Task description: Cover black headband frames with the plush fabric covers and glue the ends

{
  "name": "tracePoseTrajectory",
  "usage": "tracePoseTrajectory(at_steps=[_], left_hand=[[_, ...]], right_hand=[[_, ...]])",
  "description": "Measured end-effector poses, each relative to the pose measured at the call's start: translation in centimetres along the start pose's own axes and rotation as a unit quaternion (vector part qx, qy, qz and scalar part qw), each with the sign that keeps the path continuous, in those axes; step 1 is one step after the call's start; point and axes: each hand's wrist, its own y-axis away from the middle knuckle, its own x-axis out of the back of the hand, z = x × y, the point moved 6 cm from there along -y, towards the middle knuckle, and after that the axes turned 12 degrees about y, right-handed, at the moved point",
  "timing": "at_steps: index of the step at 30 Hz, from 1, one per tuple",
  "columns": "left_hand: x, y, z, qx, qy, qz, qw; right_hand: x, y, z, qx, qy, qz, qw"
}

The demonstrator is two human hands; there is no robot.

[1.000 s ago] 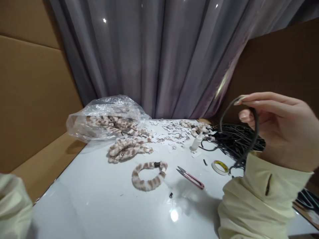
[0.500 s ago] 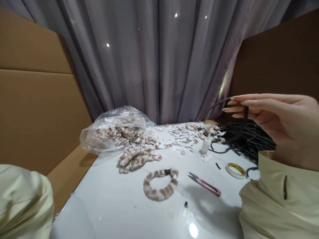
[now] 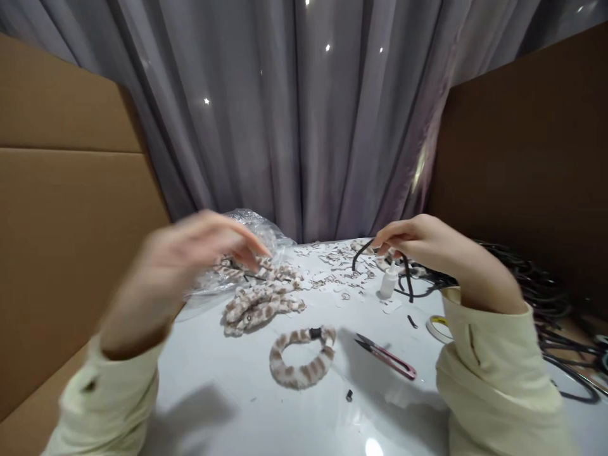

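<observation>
My right hand [image 3: 418,244] pinches a black cord [image 3: 408,278], whose two ends hang down on either side of the fingers above the table. My left hand [image 3: 204,250], smeared by motion, hovers with fingers stretched out and seemingly nothing in them. Below it lies a bunch of fluffy brown-and-white bands [image 3: 261,306]. A single fluffy ring [image 3: 299,373] with a black piece at its join rests nearer to me. Thread snips [image 3: 387,356] with pink handles lie to its right. A small white bottle [image 3: 388,284] stands just below my right hand.
A clear plastic bag [image 3: 256,221] with more fluffy bands sits at the back left. Many small scraps [image 3: 335,259] litter the far table. A tape roll [image 3: 437,329] and a pile of black cords [image 3: 527,285] are at right. Cardboard panels [image 3: 71,209] flank the table.
My left hand has come into view from the left. My right hand has moved left and away from the cord pile with the black cord. The view has shifted slightly.
</observation>
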Motion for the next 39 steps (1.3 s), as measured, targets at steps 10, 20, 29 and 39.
tracePoseTrajectory(at_steps=[10,20,29,39], left_hand=[[-16.8,2.2,-6.8,-0.196,-0.091,-0.198,0.956],[-17.7,3.0,-7.8,-0.274,-0.048,-0.145,0.950],[-17.0,2.6,-8.0,-0.189,0.110,-0.124,0.968],[-17.4,3.5,-7.6,-0.341,0.004,-0.096,0.935]], right_hand=[[-17.0,4.4,-1.4,0.173,0.061,-0.086,0.979],[-20.7,6.2,-1.4,0.170,-0.069,-0.056,0.982],[-21.1,7.2,-1.8,0.193,-0.015,-0.011,0.981],[-20.8,7.2,-2.1,0.239,0.011,-0.015,0.971]])
